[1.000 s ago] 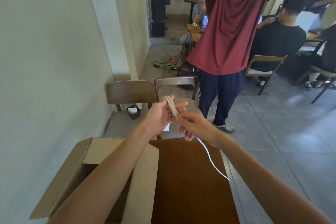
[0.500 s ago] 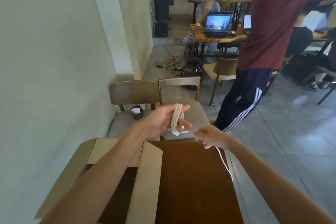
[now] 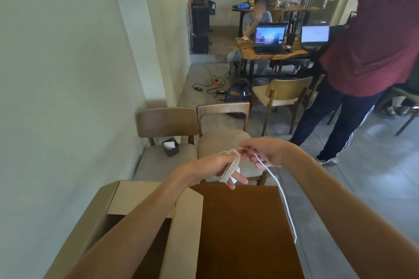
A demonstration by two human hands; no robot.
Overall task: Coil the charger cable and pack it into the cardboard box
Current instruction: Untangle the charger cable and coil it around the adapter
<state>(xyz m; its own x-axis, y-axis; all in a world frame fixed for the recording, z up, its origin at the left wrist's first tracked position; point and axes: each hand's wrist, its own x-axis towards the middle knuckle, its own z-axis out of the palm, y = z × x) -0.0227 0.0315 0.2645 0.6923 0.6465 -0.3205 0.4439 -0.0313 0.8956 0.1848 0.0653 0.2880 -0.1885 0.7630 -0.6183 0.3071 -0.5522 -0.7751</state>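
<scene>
The right hand (image 3: 264,151) had risen level with the coil, pinching the loose white charger cable (image 3: 229,169), looped round the left hand (image 3: 213,166)'s clasping fingers. The slack trailed over the brown table (image 3: 244,229), beside the open cardboard box (image 3: 186,222); two chairs (image 3: 223,136) stood beyond.

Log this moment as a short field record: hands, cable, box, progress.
left hand: loops of the white charger cable wound around the fingers, grip closed on them
right hand: pinches the loose strand beside the coil
loose tail: hangs from the right hand down past the brown table's right edge
cardboard box: open, flaps up, on the table's left side; no cable visible inside
progress: coiling unfinished, packing not yet done
</scene>
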